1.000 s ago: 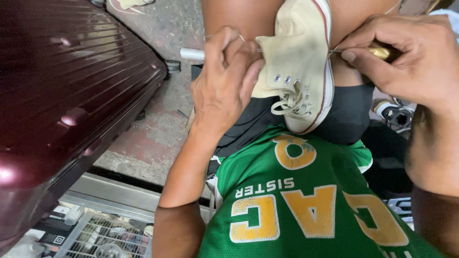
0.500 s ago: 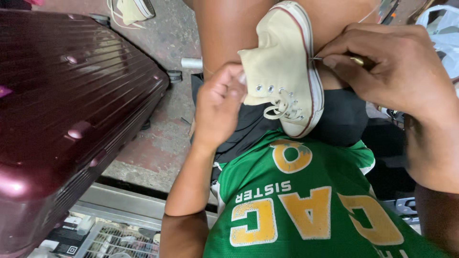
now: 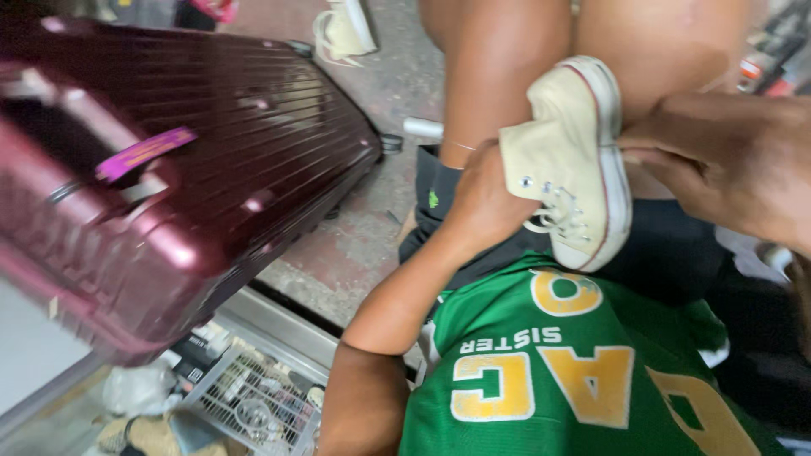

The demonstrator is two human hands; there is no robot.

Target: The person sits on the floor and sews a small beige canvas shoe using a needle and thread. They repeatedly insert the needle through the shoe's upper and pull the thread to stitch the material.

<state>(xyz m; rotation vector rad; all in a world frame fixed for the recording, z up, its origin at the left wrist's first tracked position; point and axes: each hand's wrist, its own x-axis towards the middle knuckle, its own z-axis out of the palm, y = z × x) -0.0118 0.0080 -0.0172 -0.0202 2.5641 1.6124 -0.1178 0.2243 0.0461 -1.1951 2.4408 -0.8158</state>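
Floor: bare, stained concrete (image 3: 372, 245) under a seated person's knees, in a cluttered workshop corner.
Suitcase: a ribbed maroon hard-shell suitcase (image 3: 169, 169) lies at 9 o'clock, well apart from the hands; a purple tag is stuck near its handle.
Basket: a white wire basket (image 3: 253, 405) of small odds and ends sits at 7 o'clock.
Second shoe: another pale shoe (image 3: 342, 32) lies on the floor at 12 o'clock.
Shoe: a cream canvas high-top shoe (image 3: 574, 160) with a red-striped white sole rests across the lap just right of centre, sole edge turned toward 3 o'clock, laces and eyelets toward 6 o'clock.
Left hand: the left hand (image 3: 481, 203) is clenched on the shoe's ankle collar at its 9 o'clock side, thumb hidden behind the canvas.
Right hand: the right hand (image 3: 718, 160) comes in from 3 o'clock, fingers pinched together at the sole edge; what they pinch, if anything, I cannot tell.
Doing it well: judging from the grip, work at the sole seam goes best with the left hand pinning the shoe firmly against the thigh, the seam turned up into view, and the right hand's pulls kept short and in line with the edge.
Shirt: a green shirt (image 3: 591, 380) with yellow lettering fills 6 o'clock.
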